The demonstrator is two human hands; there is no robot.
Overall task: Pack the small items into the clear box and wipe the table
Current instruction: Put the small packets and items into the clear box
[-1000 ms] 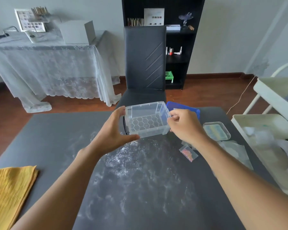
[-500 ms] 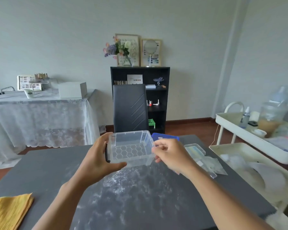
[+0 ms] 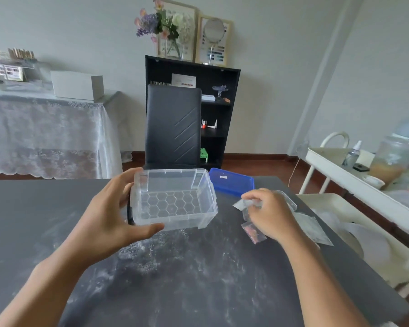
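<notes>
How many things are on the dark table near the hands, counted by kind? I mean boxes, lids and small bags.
Clear box: 1, held in the left hand
Blue lid: 1
Clear lid: 1, partly hidden
Small bags: at least 3
Total: at least 6

Clear box (image 3: 175,199), hexagon-patterned base; blue lid (image 3: 232,184); dark grey table (image 3: 198,279), white-dusted; packet (image 3: 254,232) possibly pink.

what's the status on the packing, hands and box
Left hand holds the clear box, open and empty. Right hand pinching small plastic packets off the table. Powder smears unwiped. Nothing blocking the box.
</notes>
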